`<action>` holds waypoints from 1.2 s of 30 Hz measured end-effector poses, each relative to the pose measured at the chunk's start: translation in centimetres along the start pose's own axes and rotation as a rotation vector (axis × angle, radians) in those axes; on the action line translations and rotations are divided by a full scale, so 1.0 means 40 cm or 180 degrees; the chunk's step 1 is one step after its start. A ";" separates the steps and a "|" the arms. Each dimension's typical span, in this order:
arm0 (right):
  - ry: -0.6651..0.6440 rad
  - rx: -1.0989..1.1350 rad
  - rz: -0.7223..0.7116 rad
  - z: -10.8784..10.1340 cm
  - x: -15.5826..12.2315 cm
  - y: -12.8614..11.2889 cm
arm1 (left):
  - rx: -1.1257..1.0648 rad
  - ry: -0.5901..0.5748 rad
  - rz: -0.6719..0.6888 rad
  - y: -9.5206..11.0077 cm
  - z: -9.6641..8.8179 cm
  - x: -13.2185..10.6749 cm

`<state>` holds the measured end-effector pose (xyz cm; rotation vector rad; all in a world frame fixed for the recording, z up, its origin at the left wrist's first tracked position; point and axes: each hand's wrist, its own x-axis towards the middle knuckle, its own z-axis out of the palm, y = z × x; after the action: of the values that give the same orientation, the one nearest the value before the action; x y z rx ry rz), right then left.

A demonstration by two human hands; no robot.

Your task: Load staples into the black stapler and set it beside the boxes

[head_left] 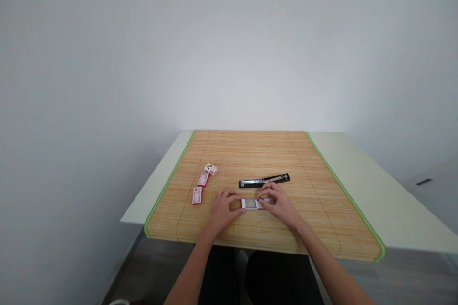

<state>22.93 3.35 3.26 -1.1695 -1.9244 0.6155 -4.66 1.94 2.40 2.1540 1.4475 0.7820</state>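
Note:
Both of my hands rest on a bamboo mat and pinch the same small staple box, red and white, with its grey inner tray showing. My left hand grips its left end with curled fingers. My right hand grips its right end. Just beyond the box lies a black stapler, swung open flat with its metal channel showing. Neither hand touches it.
Three more small red-and-white staple boxes lie in a row on the mat's left part. The green-edged mat covers a pale table that stands against a white wall. The table's near edge is close to my body.

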 end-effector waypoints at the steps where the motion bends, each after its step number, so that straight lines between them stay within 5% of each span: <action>1: 0.0045 0.0049 0.0037 -0.003 -0.004 0.002 | 0.0001 0.0005 0.0001 0.000 0.000 0.000; 14: 0.0235 -0.0027 0.0038 0.081 -0.006 -0.010 | -0.0024 -0.0012 -0.0047 0.002 -0.005 -0.001; 36: -0.0014 -0.0326 -0.0023 -0.045 -0.035 0.021 | -0.0016 -0.0042 -0.0108 0.011 -0.010 -0.002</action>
<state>25.21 2.53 3.16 -1.2250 -1.9829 0.5211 -4.66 1.72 2.95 2.1212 1.4698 0.7571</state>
